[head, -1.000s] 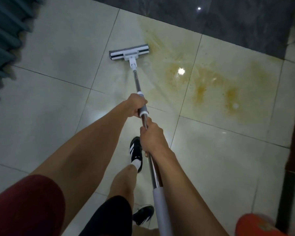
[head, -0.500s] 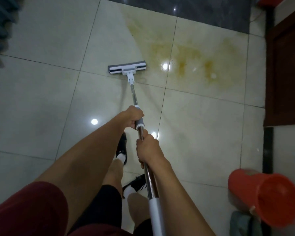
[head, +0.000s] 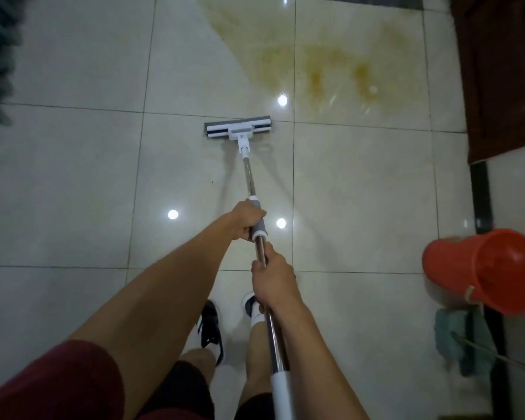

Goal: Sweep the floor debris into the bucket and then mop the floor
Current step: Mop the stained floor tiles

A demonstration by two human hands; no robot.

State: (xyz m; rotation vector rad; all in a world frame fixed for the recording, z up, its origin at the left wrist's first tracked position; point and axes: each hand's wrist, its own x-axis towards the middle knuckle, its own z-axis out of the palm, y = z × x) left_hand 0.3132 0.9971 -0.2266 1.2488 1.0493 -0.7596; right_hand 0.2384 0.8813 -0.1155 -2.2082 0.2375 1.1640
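Both hands grasping mop handle point(head: 249, 177): left hand point(head: 249, 219) farther, right hand point(head: 272, 280) nearer. Mop head point(head: 237, 129) straight ahead, crosswise; yellow stain point(head: 331, 65) far right.

Floor tiles point(head: 73, 183) glossy, smooth, lamp glare on 'em. Mop pole point(head: 248, 174) shiny metal w/ matt grey grip point(head: 259, 221). Bucket point(head: 455, 265) orange plastic. Door point(head: 503, 71) dark wood.

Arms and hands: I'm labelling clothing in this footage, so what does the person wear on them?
Both forearms are bare, as are the left hand and right hand: no gloves, watch or rings show. A dark red short sleeve covers the left upper arm.
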